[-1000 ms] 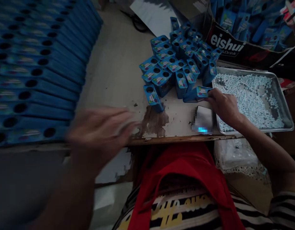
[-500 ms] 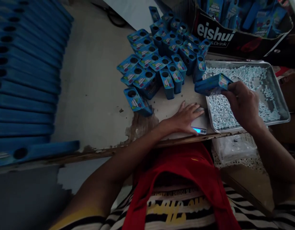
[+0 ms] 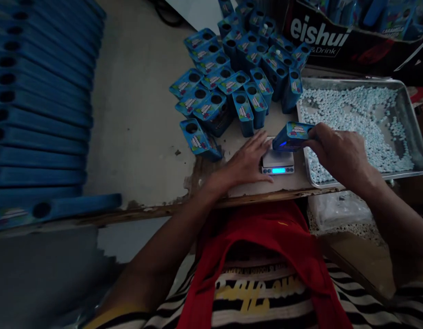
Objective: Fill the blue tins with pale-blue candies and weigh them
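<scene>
A small digital scale [image 3: 278, 161] with a lit blue display lies near the table's front edge. My left hand [image 3: 247, 160] rests at its left side, fingers spread, holding nothing. My right hand [image 3: 341, 153] pinches the right end of a blue candy box [image 3: 290, 136], which is above the back of the scale; whether it touches the plate I cannot tell. To the right, a metal tray [image 3: 417, 132] contains many small pale blue and white pieces, partly covered by my right hand and forearm.
Several upright blue boxes [image 3: 207, 106] with round holes stand behind my left hand. Long rows of blue boxes [image 3: 40, 137] fill the far left. A black carton [image 3: 321, 41] holding more boxes is behind the tray. The table's worn edge [image 3: 163, 210] runs in front.
My right hand has brought the blue box left, from over the tray's edge to above the scale. My left hand has slid off the scale to its left side. The camera view has shifted slightly.
</scene>
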`<state>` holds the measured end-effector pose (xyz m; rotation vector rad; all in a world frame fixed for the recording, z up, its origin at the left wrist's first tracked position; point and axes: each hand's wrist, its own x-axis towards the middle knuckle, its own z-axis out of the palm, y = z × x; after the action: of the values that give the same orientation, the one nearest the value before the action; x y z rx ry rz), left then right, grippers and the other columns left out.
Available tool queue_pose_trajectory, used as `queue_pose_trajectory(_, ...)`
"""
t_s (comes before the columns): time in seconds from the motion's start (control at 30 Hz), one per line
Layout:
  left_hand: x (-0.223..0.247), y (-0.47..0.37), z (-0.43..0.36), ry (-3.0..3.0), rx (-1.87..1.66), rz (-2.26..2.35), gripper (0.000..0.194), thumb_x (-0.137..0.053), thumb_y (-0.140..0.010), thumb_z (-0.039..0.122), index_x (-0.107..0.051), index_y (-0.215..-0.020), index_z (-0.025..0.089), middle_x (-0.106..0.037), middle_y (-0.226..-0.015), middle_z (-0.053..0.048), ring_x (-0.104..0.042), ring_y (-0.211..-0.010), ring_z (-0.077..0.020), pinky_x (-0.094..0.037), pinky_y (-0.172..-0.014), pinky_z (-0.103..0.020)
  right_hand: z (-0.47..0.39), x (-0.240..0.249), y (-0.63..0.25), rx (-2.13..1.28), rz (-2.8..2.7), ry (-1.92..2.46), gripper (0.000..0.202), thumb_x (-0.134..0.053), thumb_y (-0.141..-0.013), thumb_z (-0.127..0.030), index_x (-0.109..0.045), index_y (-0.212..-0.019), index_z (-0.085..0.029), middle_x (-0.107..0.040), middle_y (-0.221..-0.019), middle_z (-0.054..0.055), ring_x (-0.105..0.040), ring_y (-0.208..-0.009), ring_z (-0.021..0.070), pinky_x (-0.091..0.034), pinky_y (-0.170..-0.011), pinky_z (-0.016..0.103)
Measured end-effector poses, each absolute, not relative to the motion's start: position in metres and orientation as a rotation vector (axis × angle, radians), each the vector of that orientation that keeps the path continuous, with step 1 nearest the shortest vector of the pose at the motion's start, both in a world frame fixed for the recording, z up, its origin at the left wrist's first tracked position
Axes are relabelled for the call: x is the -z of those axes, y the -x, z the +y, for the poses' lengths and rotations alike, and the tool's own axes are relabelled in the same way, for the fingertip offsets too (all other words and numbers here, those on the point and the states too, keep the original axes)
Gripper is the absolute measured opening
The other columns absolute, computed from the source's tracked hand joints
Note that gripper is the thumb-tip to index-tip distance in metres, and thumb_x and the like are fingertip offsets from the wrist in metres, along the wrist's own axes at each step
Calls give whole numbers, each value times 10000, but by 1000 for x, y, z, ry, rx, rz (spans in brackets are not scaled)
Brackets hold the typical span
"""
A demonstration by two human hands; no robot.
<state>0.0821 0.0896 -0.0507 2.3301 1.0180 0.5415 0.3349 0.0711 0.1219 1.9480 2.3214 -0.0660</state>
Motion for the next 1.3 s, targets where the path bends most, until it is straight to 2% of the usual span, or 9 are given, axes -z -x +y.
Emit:
queue_pose_trajectory(0.07,48,-57,72,-2252,-637,1139,992,-965,-912,498,-510,-1718,141,-450,-1831,-242,-448,-1719,-412,-416,-1418,-581,71,-117,-332,70,2296,-1909,218,-617,-1122,-365,-752,-1236,-236,-816,-876,120,-717,-751,295,-274,-679,369)
queue_pose_trajectory(0.17,43,-30,41,-2108,-746,1417,563,-774,-1064,380,-672,-1585,195,-717,-1588,-157,-704,-1457,-349,-589,-1246,-518,72,-104,-326,58,2284,-1831,248,-594,-1127,-367,-754,-1249,-221,-818,-849,129,-710,-719,294,-275,-668,368)
queue_pose_trajectory(0.33,44,-47,21,-2095,-676,1477,229,-719,-1071,293,-833,-1260,228,-810,-1211,-105,-737,-1220,-324,-611,-1129,-507,67,-99,-324,226,2409,-1832,296,-631,-1098,-377,-767,-1313,-227,-781,-784,82,-657,-681,252,-300,-660,355)
queue_pose_trajectory(0.4,48,-61,27,-2110,-647,1455,248,-791,-1031,292,-831,-1269,235,-780,-1215,-107,-711,-1223,-336,-597,-1127,-523,64,-104,-334,506,2541,-1985,293,-695,-1056,-391,-776,-1298,-249,-724,-755,37,-597,-654,220,-328,-655,351)
queue_pose_trajectory(0.5,53,-72,37,-2112,-631,1438,264,-867,-997,303,-845,-1257,261,-737,-1264,-109,-680,-1258,-348,-579,-1130,-525,68,-106,-369,1180,2582,-2446,188,-725,-1049,-488,-754,-1036,-302,-558,-717,2,-451,-626,195,-334,-627,373)
queue_pose_trajectory(0.63,56,-71,47,-2083,-617,1438,140,-865,-997,267,-870,-1135,249,-721,-1230,-99,-688,-1217,-324,-578,-1126,-511,84,-81,-435,1839,2242,-2742,402,-724,-996,-606,-507,-794,-335,-418,-730,4,-417,-711,234,-360,-660,396)
queue_pose_trajectory(0.83,58,-63,40,-2178,-607,1439,145,-750,-1083,319,-870,-1152,277,-775,-1255,-100,-699,-1269,-335,-566,-1181,-569,77,-37,-478,2162,1831,-2709,225,-748,-907,-448,-588,-855,-298,-598,-897,36,-575,-850,234,-482,-723,382)
queue_pose_trajectory(1.07,60,-40,16,-2662,-337,1329,383,-615,-1178,370,-725,-1543,327,-726,-1564,-143,-569,-1593,-430,-308,-1363,-831,70,-30,-476,2670,1501,-2578,161,-889,-907,-392,-753,-945,-313,-670,-892,30,-524,-720,174,-507,-646,340)
queue_pose_trajectory(1.3,68,-39,15,-2619,-389,1343,441,-622,-1164,394,-704,-1577,261,-678,-1637,-166,-527,-1640,-446,-328,-1390,-774,63,-27,-474,2798,1410,-2507,141,-908,-926,-370,-796,-992,-314,-692,-889,18,-562,-683,151,-510,-630,338)
